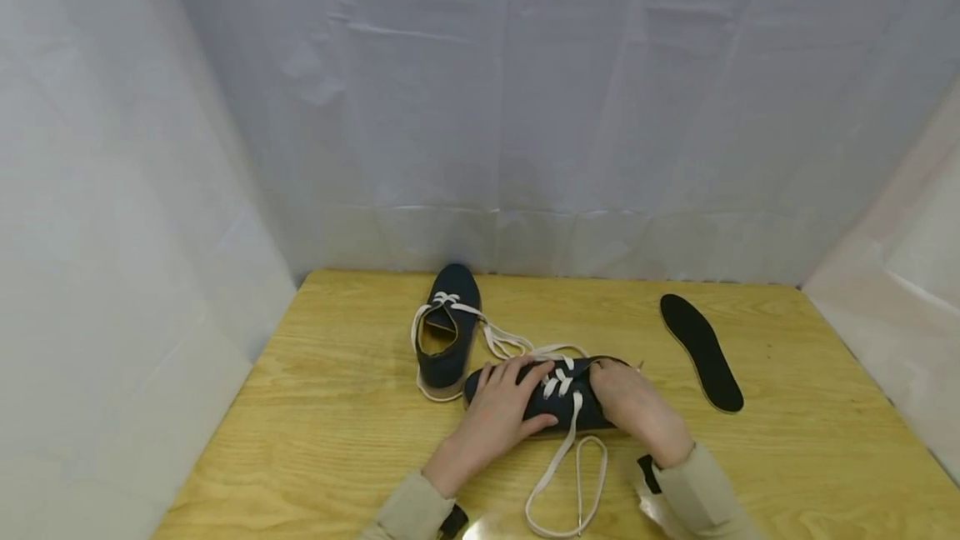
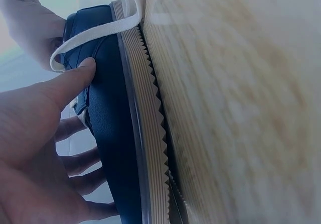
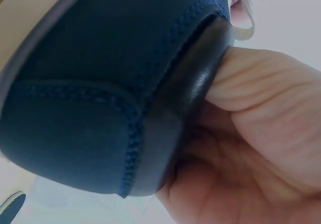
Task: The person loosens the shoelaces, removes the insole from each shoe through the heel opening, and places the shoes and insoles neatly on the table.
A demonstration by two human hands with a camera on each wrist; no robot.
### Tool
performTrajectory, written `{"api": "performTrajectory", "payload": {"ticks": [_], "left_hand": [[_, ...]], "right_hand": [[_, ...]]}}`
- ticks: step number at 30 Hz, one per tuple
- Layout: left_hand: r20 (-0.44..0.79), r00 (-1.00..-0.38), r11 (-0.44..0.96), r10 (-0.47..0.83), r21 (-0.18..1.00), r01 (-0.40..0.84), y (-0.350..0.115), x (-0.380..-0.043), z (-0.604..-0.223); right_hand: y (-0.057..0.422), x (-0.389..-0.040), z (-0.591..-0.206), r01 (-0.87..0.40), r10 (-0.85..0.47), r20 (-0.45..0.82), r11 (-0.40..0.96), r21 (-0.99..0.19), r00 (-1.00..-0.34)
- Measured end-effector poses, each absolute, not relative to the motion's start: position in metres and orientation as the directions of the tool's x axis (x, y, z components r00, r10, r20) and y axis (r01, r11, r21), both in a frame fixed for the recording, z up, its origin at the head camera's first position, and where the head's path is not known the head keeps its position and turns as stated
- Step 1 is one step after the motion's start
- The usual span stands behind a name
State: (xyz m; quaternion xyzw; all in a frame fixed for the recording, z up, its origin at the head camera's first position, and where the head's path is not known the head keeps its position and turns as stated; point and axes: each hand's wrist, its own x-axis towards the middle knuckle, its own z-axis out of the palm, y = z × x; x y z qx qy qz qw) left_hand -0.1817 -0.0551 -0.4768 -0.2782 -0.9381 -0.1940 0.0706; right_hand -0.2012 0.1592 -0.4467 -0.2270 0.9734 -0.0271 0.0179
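A navy lace-up shoe lies crosswise before me, toe left and heel right, sole on the table. My left hand grips its front part. In the left wrist view the thumb presses the side of the shoe above the ridged sole, while the other fingers reach over the far side. My right hand is pushed into the shoe's opening. The right wrist view shows the hand inside the collar behind the stitched heel; its fingertips are hidden, so I cannot tell what they hold.
A second navy shoe stands behind on the left, toe pointing away. To the right lies a black insole. White laces loop over the wooden table toward me and between the shoes. White sheeting encloses the back and sides.
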Motion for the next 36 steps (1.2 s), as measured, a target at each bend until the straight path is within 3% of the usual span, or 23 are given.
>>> {"api": "performTrajectory", "payload": {"ticks": [10,18,25,36], "left_hand": [[0.248,-0.832,0.766,0.496,0.327,0.554,-0.056,-0.182,-0.478],[0.236,-0.837,0.763,0.493,0.345,0.547,-0.056,-0.182,-0.477],[0.237,-0.838,0.765,0.492,0.341,0.546,-0.056,-0.182,-0.476],[0.219,-0.845,0.77,0.488,0.347,0.535,-0.057,-0.183,-0.476]], "right_hand": [[0.152,-0.191,-0.433,-0.422,-0.425,-0.02,0.902,-0.091,-0.905],[0.153,-0.191,-0.43,-0.425,-0.422,0.06,0.903,-0.056,-0.905],[0.159,-0.195,-0.421,-0.398,-0.407,-0.016,0.9,-0.177,-0.913],[0.17,-0.196,-0.417,-0.399,-0.424,0.002,0.85,-0.344,-0.906]]}}
